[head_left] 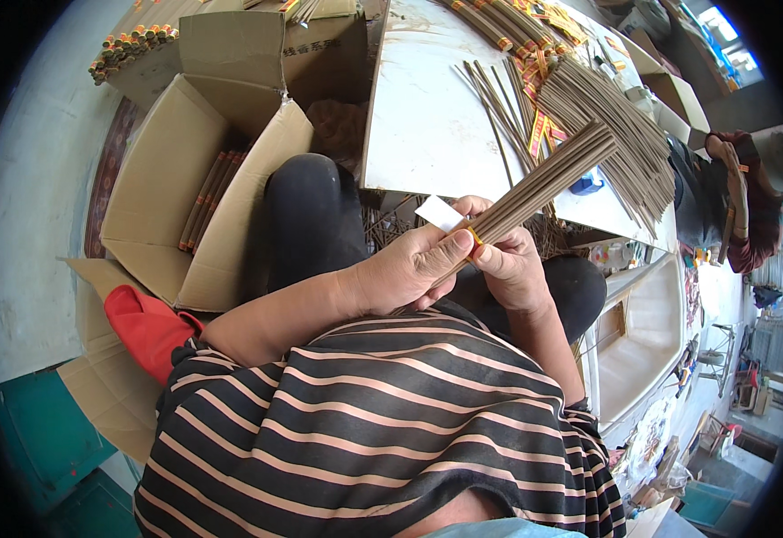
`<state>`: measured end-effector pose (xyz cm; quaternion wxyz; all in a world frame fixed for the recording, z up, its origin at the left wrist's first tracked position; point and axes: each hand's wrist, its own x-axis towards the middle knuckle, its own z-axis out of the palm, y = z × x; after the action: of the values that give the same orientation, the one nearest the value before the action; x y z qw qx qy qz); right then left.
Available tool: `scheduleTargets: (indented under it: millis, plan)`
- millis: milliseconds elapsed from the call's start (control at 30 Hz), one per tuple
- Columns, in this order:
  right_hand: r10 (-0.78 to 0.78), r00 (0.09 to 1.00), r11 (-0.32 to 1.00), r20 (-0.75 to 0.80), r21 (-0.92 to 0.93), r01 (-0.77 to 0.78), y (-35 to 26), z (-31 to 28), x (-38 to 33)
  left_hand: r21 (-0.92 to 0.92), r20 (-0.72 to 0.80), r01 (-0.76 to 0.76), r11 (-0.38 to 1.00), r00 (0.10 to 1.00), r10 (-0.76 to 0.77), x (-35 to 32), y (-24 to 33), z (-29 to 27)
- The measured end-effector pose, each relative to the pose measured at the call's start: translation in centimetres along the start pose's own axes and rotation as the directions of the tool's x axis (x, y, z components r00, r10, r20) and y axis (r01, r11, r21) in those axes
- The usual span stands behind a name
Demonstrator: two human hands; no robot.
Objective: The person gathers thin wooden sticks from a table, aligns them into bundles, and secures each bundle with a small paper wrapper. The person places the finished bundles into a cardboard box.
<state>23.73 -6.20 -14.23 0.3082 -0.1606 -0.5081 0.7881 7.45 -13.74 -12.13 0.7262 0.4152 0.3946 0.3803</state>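
Both of my hands hold one bundle of brown incense sticks over my lap, tilted up toward the right. My left hand is closed around its lower end. The fingers of my right hand pinch it at a narrow yellow-red band. A white paper strip sticks out from the bundle beside my left fingers. Beyond the bundle, a fanned pile of loose incense sticks lies on the white table, next to red and yellow paper labels.
An open cardboard box with banded incense bundles inside stands on my left. More bundles lie on the far part of the white table. A red cloth hangs over a box flap. Another person works at the right.
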Motion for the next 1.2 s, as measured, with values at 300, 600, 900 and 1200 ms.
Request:
scheduleTargets:
  millis: [300,600,900,1200]
  plan:
    - [0.059,0.998,0.976,0.002,0.209,-0.058,0.4,0.4,0.2,-0.144,0.043,0.099,0.985,0.995,-0.093,0.2,0.4,0.0]
    - [0.102,0.937,0.974,-0.334,-0.158,-0.163,-2.0,2.0,-0.2,0.001,-0.138,0.001,1.0,0.99,-0.001,0.8,-1.0,-0.3]
    - [0.156,0.891,0.926,-0.426,-0.252,-0.282,-3.0,3.1,-0.1,0.232,-0.167,-0.048,0.971,0.982,0.089,0.4,-0.8,0.1]
    - [-0.037,0.897,0.931,-0.44,-0.341,-0.129,-2.0,3.2,0.2,0.583,-0.21,-0.14,0.801,0.925,0.315,0.3,-0.7,0.5]
